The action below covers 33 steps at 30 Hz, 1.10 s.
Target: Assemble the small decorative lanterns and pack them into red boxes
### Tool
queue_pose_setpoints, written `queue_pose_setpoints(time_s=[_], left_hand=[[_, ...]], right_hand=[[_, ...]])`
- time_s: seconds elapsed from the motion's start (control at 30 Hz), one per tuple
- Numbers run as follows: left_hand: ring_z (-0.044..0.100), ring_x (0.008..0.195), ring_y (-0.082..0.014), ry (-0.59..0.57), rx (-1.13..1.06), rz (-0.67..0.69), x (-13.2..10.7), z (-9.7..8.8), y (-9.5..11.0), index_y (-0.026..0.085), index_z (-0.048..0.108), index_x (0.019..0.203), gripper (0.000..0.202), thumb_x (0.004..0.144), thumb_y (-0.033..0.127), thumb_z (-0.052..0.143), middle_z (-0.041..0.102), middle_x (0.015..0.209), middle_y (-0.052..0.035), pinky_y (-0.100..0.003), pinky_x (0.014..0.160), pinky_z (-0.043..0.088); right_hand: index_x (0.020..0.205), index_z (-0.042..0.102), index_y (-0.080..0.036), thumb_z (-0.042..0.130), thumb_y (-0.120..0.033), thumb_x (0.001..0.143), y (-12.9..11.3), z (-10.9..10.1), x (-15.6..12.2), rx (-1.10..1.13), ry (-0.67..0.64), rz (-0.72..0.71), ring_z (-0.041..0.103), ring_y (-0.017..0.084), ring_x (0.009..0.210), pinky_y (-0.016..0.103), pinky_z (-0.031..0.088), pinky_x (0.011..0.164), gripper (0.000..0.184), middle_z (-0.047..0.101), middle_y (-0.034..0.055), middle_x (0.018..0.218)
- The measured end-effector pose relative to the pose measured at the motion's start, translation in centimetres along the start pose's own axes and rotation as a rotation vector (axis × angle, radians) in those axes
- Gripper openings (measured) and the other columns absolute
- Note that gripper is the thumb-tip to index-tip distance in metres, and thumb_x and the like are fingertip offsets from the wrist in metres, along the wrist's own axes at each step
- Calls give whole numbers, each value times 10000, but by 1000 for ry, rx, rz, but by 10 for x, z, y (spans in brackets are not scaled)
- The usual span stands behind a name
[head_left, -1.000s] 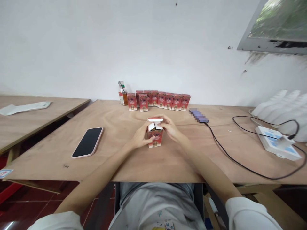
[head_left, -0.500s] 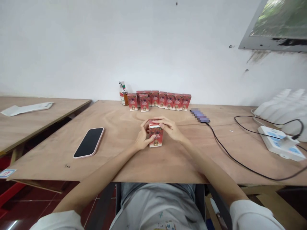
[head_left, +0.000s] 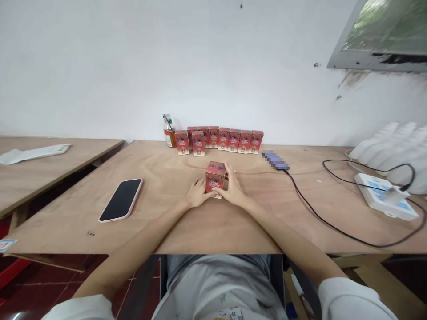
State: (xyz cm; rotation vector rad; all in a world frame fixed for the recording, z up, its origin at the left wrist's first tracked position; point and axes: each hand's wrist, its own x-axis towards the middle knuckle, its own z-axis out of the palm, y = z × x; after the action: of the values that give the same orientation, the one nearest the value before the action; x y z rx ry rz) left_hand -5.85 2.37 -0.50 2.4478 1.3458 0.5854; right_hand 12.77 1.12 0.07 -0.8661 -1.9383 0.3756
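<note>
A small red carton [head_left: 215, 177] stands upright on the plywood table [head_left: 213, 222], its top flap closed. My right hand [head_left: 233, 189] wraps its right side, thumb on the front and fingers behind. My left hand [head_left: 197, 194] lies low on the table at the carton's lower left corner, fingers curled against its base. A row of several matching red cartons [head_left: 220, 139] lines the wall behind, with a small bottle [head_left: 170, 132] at its left end.
A black phone in a pink case [head_left: 121, 199] lies face up to the left. A purple device [head_left: 275, 160] with a black cable [head_left: 320, 218] runs to a white power strip [head_left: 383, 198] at right. White bottles [head_left: 393, 149] lie far right. A second table [head_left: 43, 169] stands left.
The carton's white top flap, open a second ago, has been folded shut. Both hands have dropped from the top to the carton's lower sides, and the carton sits slightly farther away.
</note>
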Motion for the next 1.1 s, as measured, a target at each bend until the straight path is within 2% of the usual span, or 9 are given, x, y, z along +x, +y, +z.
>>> queue_pose_setpoints(time_s=[0.1,0.2,0.33,0.53,0.67,0.77,0.87,1.0,1.1], left_hand=[[341,1352,-285,-10,122,-29,2,2,1,212,371,1387,617,894,580,334,388,1457,-122,-518,1124,208],[338,1354,-292,6,197,-69,5,6,-1,143,354,1390,677,898,603,280,398,1440,-170,-506,1124,211],[326,1362,-288,24,219,-41,6,11,-7,149,371,1380,681,903,611,220,416,1428,-167,-504,1120,213],[286,1382,-298,21,184,-78,12,17,-13,141,376,1379,664,908,580,210,389,1444,-182,-522,1122,182],[294,1379,-303,26,147,-104,31,19,-13,134,382,1367,626,916,539,223,413,1424,-196,-529,1125,151],[280,1388,-293,13,148,-175,52,18,-13,134,372,1369,604,920,513,232,363,1459,-192,-515,1130,135],[223,1413,-276,-4,192,-237,70,18,-13,127,337,1395,606,925,493,226,281,1505,-179,-495,1134,135],[152,1434,-255,-31,249,-287,84,21,-13,132,282,1435,619,933,480,180,194,1540,-150,-506,1140,101],[131,1439,-253,-46,254,-300,92,22,-15,143,252,1453,633,932,490,154,198,1542,-133,-524,1139,90]], right_hand=[[1480,13,-227,576,-396,835,8,11,-3,14,-3,113,274,255,1403,464,332,1104,872,260,150,1512],[1434,183,-163,527,-358,863,13,16,-4,-47,-67,224,453,284,1287,474,401,1034,694,432,195,1399],[1275,377,-138,580,-350,828,12,16,-4,-127,-62,330,532,303,1199,466,445,963,535,542,204,1277],[1182,418,-153,582,-370,836,13,14,1,-119,-93,374,586,298,1124,415,477,883,440,606,185,1195],[1242,382,-121,429,-259,921,20,20,10,-264,-147,442,623,293,1050,399,474,858,353,627,196,1150],[1206,426,-72,328,-163,929,27,26,17,-432,-149,479,603,295,1074,406,448,896,308,619,233,1124],[1154,463,-29,375,-166,904,34,33,22,-497,-130,453,514,312,1192,435,360,1012,298,566,276,1186],[1247,390,12,441,-216,871,40,39,25,-546,-88,433,400,321,1306,447,259,1092,442,473,297,1308],[1284,353,44,464,-251,852,43,38,29,-532,-93,471,365,316,1334,419,235,1112,535,428,313,1346]])
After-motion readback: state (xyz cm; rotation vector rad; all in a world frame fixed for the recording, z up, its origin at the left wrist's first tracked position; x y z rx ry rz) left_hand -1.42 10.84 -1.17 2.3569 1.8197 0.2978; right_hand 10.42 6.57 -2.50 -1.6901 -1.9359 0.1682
